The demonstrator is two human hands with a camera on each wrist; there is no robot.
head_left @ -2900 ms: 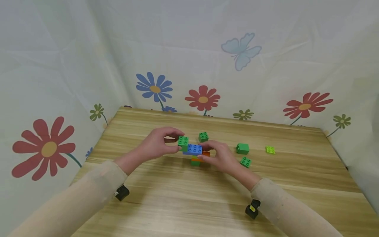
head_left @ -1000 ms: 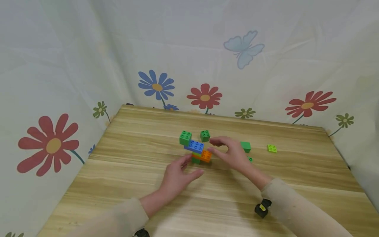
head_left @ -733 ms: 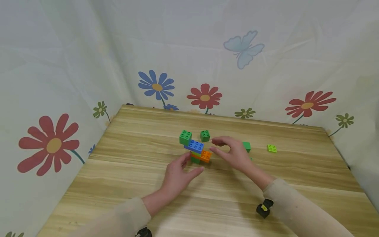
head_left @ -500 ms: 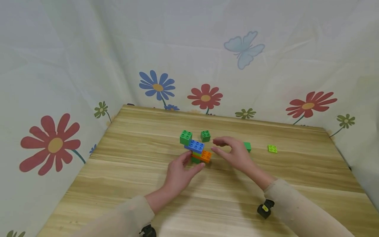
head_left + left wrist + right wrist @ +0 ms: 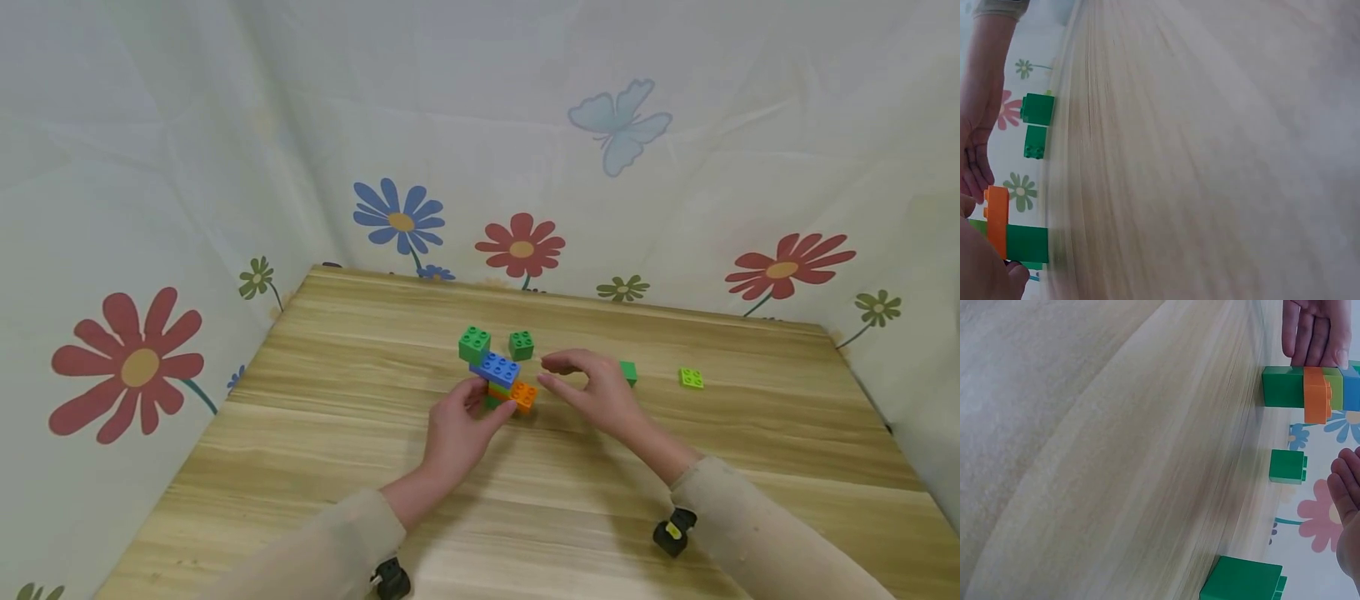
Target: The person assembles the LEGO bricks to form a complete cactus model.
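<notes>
A stack of toy building bricks stands mid-table: a green brick (image 5: 1283,387) at the bottom, then an orange brick (image 5: 525,395), a lime brick (image 5: 1333,386), a blue brick (image 5: 497,369) and a green brick (image 5: 475,343) on top. The orange brick juts out to the right, while the blue one carries the top brick on its left end. My left hand (image 5: 459,429) holds the stack low from the near left, thumb at the orange brick's front, fingers behind. To the stack's right, my right hand (image 5: 600,396) hovers with thumb and fingers apart and nothing between them.
Behind the stack lies a loose green brick (image 5: 521,345). Another green brick (image 5: 628,372) shows partly past my right hand, and a flat lime brick (image 5: 691,378) lies farther right. A flower-printed curtain (image 5: 465,125) hangs along the table's back edge.
My left hand let go of the top green brick's area, came round to the near side and closed in on the lower stack, which shifted slightly. My right hand drew back rightward from the stack.
</notes>
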